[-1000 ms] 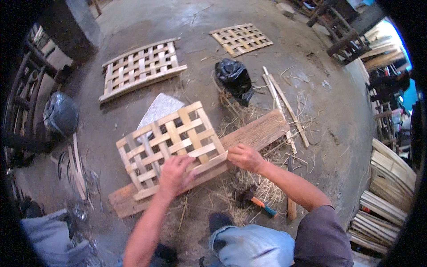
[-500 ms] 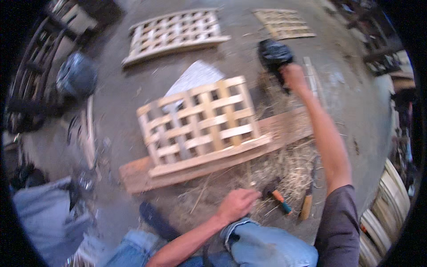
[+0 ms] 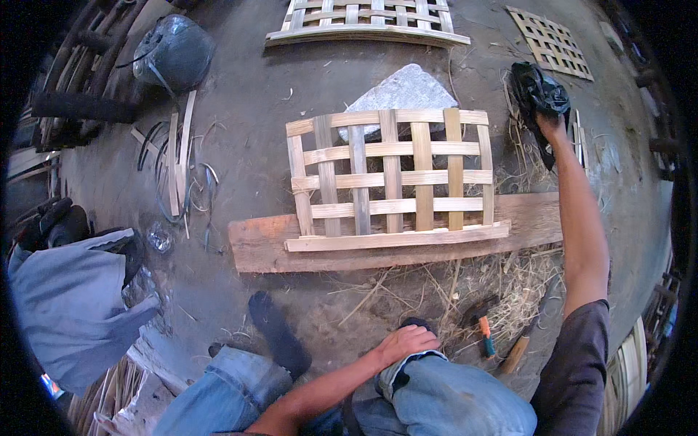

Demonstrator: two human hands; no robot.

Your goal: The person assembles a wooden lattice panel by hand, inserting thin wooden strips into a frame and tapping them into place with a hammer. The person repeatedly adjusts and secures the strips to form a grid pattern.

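we look down on a grey-brown floor (image 3: 240, 80), patchy and dull, that reaches out on all sides. at the upper left we see a dark frame (image 3: 83, 107) of thick rails; along the right edge, more dark rails (image 3: 664, 145) sit in shadow. the light is soft and cool.

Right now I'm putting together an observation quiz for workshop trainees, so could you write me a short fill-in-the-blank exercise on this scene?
1. The right hand is at a plastic bag coloured ____.
2. The left hand lies at the jeans leg on the person's ____ side.
3. The plank runs beneath the nearest lattice's ____ edge.
4. Beyond that lattice lie ____ more woven panels.

Missing words: black; right; lower; two.
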